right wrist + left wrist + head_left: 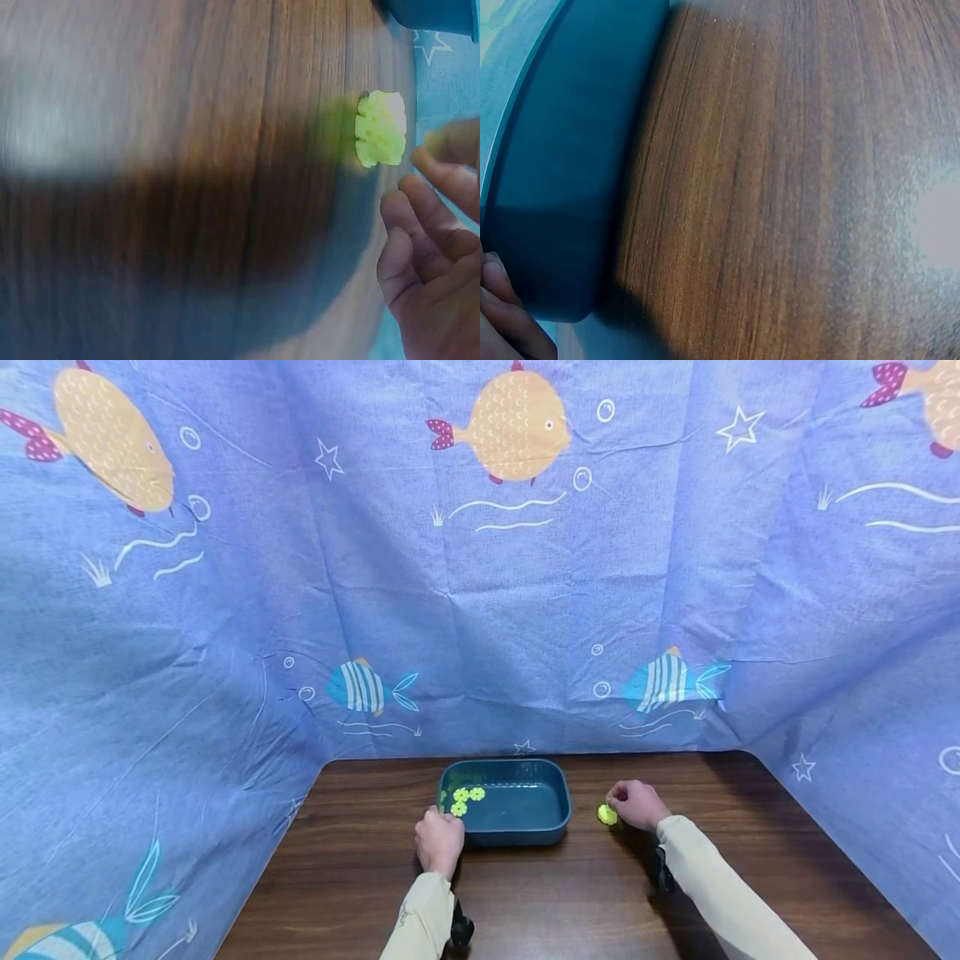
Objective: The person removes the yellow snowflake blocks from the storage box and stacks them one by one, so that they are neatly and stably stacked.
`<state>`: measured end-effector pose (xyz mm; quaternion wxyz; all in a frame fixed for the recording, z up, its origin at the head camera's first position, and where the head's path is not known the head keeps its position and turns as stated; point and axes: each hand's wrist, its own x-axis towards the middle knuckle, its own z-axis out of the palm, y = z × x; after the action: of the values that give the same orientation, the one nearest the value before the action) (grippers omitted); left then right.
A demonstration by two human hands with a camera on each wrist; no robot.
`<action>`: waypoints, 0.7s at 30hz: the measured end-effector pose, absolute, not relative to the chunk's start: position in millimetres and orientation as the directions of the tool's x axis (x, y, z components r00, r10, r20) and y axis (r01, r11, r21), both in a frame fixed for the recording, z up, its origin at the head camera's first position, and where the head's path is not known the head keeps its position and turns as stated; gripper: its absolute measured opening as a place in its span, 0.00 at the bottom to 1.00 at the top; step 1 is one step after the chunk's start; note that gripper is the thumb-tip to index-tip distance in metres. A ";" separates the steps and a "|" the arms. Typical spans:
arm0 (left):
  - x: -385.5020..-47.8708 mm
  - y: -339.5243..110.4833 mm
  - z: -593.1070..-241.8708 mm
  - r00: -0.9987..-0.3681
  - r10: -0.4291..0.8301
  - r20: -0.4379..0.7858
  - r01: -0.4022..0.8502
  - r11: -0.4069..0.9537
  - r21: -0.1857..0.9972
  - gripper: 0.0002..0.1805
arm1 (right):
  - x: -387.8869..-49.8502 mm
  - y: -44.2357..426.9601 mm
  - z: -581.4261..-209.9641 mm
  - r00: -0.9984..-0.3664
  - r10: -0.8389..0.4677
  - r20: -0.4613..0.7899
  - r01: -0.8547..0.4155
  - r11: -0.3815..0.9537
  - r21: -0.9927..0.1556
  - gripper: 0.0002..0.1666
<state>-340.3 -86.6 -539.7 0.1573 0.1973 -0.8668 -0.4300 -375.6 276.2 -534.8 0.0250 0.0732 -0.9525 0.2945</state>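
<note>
My left hand grips the tray at its near-left corner; my right hand bends at the stack to the right, any pinch indiscernible. I judge this as picking; next calls for a precise lift.

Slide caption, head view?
Teal dish with yellow flower-shaped pieces, left hand at its corner, right hand by a yellow stack.

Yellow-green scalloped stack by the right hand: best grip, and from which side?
I'd pinch the yellow-green scalloped stack across opposite edges, coming from above and slightly right. It sits on the table, so its underside is blocked, while its notched sides should give thumb and finger purchase. The right hand lies mostly to its right.
</note>
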 end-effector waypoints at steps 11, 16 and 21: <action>-339.7 -88.2 -540.4 -0.874 -0.476 0.101 -0.211 0.557 0.803 0.14 | -367.2 259.2 -518.4 -0.950 -0.312 0.013 -0.304 0.913 -0.271 0.23; -339.9 -86.7 -539.1 -0.875 -0.474 0.103 -0.206 0.555 0.806 0.15 | -368.0 256.8 -526.9 -0.952 -0.304 0.025 -0.301 0.923 -0.237 0.21; -340.6 -86.5 -538.6 -0.875 -0.473 0.104 -0.201 0.550 0.811 0.15 | -368.5 254.0 -528.3 -0.957 -0.289 0.037 -0.289 0.927 -0.238 0.19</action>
<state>-340.6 -86.5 -538.6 0.1570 0.1945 -0.8662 -0.4328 -368.5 254.0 -528.3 0.0004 0.1472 -0.9816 0.1214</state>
